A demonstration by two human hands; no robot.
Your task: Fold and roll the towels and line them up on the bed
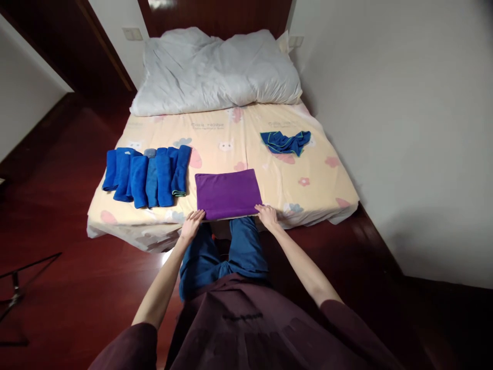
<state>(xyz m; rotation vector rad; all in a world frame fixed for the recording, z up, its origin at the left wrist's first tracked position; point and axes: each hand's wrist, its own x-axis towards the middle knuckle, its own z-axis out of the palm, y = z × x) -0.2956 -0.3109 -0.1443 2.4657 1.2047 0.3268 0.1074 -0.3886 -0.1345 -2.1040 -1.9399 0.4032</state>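
Note:
A purple towel [229,192] lies flat as a neat rectangle at the near edge of the bed. At its near left corner, my left hand [193,223] has its fingers over the cloth, pinching the edge. My right hand [267,216] grips the near right corner the same way; both thumbs are hard to make out. Left of the purple towel, several rolled blue towels [139,179] lie side by side in a row. A crumpled dark blue towel [285,143] with green edging rests farther back on the right.
The bed's patterned yellow sheet [223,131] carries all the cloths. A bulky pale grey quilt [217,72] is heaped against the headboard [219,15]. A white wall [408,128] runs along the right. On the floor at the left stands part of a black metal stand [16,295].

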